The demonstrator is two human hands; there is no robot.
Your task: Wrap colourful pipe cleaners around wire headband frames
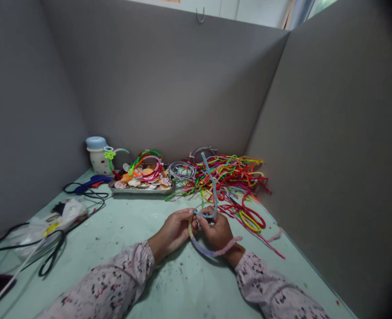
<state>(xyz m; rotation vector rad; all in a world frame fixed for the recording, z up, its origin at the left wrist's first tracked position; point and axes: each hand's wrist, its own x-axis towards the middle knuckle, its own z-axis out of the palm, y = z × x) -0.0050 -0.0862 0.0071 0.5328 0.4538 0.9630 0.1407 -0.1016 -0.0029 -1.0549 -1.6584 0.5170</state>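
Note:
A curved hoop point(197, 247), covered in fuzzy pipe cleaner of beige, lavender and pink, is pinched near its upper left end by the fingers of my left hand point(176, 230). Its pink end passes over the wrist of my right hand point(219, 231). Between thumb and fingers, my right hand grips a light blue pipe cleaner point(211, 179) close to the hoop. The blue length bends upward, its free tip standing above the hands. Both hands are closed, with the fingertips nearly touching. The exact spot where blue meets hoop is partly hidden by fingers.
Behind the hands lie a pile of coloured pipe cleaners point(229, 175), a coil of wire point(181, 170) and a metal tray point(139, 191) of shells and finished hoops. On the left are a white jar point(99, 159), a blue glue gun point(91, 184), black cables and a plastic bag point(72, 210). Grey panels surround the table.

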